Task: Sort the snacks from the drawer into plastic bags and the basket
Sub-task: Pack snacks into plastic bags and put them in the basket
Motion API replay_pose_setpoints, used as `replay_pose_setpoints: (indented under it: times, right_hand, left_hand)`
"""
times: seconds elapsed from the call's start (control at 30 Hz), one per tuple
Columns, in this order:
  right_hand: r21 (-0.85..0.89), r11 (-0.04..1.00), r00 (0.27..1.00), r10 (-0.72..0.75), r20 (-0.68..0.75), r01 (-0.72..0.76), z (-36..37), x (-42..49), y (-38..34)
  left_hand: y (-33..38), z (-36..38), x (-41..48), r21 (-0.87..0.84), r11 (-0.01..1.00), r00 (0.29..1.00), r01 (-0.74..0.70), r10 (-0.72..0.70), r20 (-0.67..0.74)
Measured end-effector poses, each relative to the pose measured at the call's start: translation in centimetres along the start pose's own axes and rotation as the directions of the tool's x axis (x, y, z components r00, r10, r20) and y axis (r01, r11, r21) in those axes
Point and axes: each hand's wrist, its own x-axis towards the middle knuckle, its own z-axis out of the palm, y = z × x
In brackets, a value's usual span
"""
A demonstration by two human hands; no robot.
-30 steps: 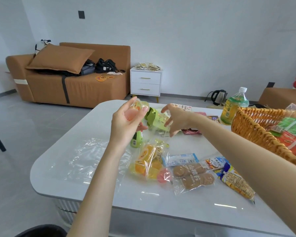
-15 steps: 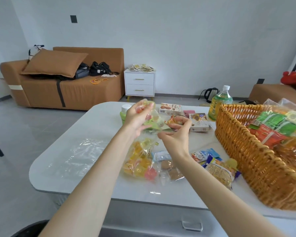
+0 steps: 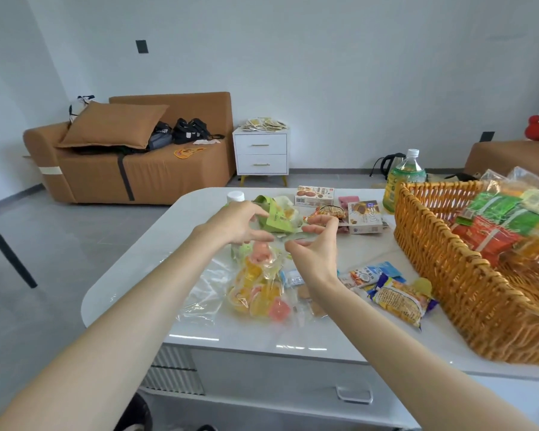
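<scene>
The wicker basket [image 3: 433, 244] stands on the white table [image 3: 137, 275], w/ green and red packets [image 3: 495, 219] inside; all places below are given from it. Well to its left, both hands hover over a clear plastic bag [image 3: 255, 293] of yellow and orange jelly cups; a pink jelly cup [image 3: 259, 256] sits at the bag's top, under the left hand [image 3: 240, 223]. The left hand has bent fingers, thumb apart from them; the right hand [image 3: 316, 256], nearer the basket, makes a C shape w/ a gap btw. thumb and fingers; whether either one pinches the thin film, I cannot tell. Left of the basket's far end lies a green pouch [image 3: 277, 220]; just left of its near end lies a yellow-blue packet [image 3: 399, 301]; a green bottle [image 3: 402, 178] stands at its far left corner.
</scene>
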Motion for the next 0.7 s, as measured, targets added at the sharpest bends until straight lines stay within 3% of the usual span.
replay_pose_setpoints:
  times: [0.1, 0.17, 0.23, 0.37, 0.53, 0.7]
  right_hand:
    - [-0.008, 0.998, 0.998, 0.055, -0.002, -0.055, -0.8, 0.1, -0.2]
    - [-0.009, 0.994, 0.994, 0.106, 0.021, -0.106, -1.3, 0.3, -0.4]
    - [-0.001, 0.984, 0.981, 0.177, 0.076, -0.177, -1.5, 0.7, -0.7]
    - [-0.049, 0.933, 0.910, 0.357, 0.211, -0.355, -1.6, 2.0, -1.9]
    - [-0.301, 0.891, 0.857, 0.425, 0.293, -0.339, 0.0, 4.0, -2.2]
    - [-0.565, 0.805, 0.930, 0.326, 0.171, -0.179, 1.3, 6.2, -1.5]
  left_hand:
    - [-0.5, -0.5, -1.4, -0.008, 0.998, 0.998, -0.055, 0.055, 0.043]
    - [-1.6, -0.2, -2.4, 0.123, 0.989, 0.996, -0.086, 0.081, 0.045]
    - [-3.1, 0.5, -3.1, 0.186, 0.972, 0.988, -0.141, 0.150, -0.035]
    - [-4.8, 1.9, -4.2, 0.079, 0.971, 0.949, -0.223, 0.235, -0.210]
    - [-5.5, 3.0, -5.0, -0.018, 0.973, 0.926, -0.232, 0.215, -0.311]
    - [-6.0, 2.7, -4.7, -0.311, 0.937, 0.984, -0.161, 0.127, -0.129]
